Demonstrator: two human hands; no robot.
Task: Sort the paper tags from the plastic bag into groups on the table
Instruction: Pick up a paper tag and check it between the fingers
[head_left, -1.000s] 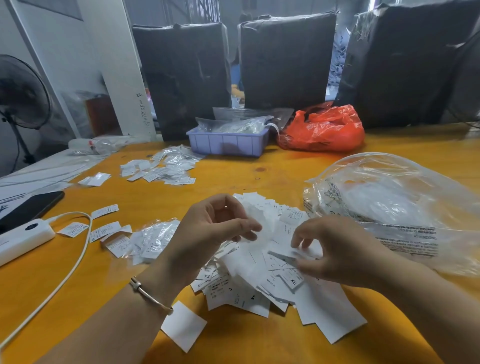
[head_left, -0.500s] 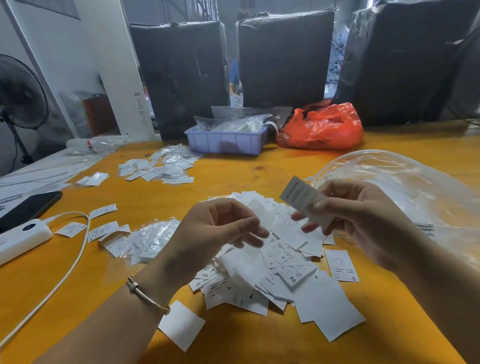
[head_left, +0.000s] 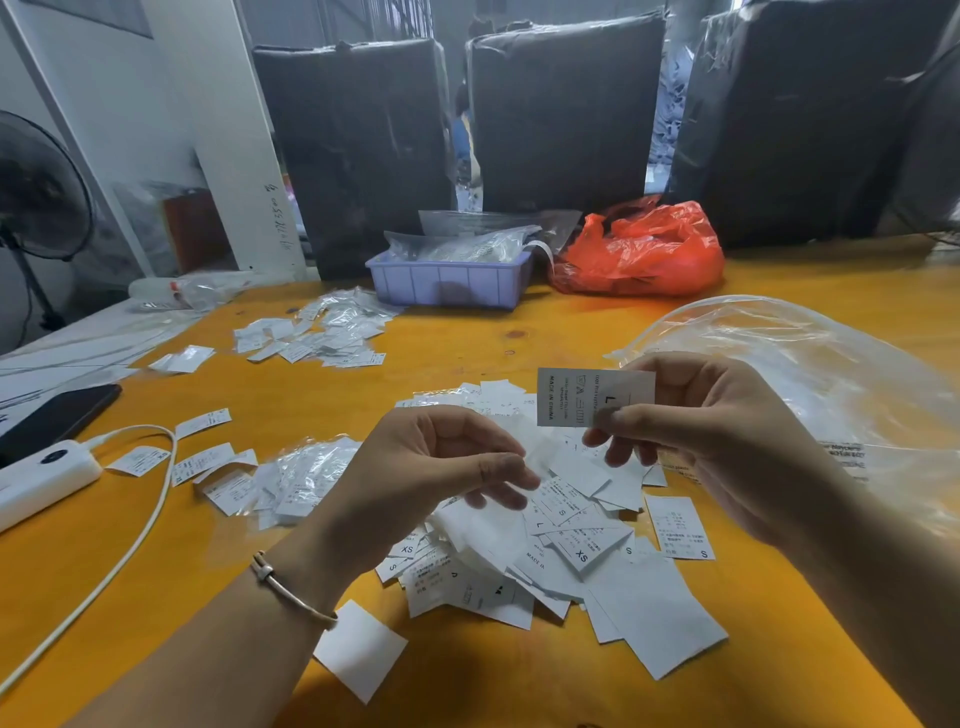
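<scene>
One tag (head_left: 582, 397) now turned print-up in right hand (head_left: 701, 431) pinch, left hand (head_left: 441, 467) still pinching tags.

Tag pile (head_left: 545, 540) centre of table (head_left: 467, 332), plastic bag (head_left: 810, 374) right, tray (head_left: 447, 283) behind, power bank (head_left: 41, 478) left

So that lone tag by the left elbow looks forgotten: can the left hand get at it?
Probably yes: the lone tag lies bare on the table beside the left forearm, nothing on it, though the left hand already pinches tags.

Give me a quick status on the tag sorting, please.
Right hand pinches an L tag. Left hand holds white tags over the pile. Nothing blocking.
</scene>
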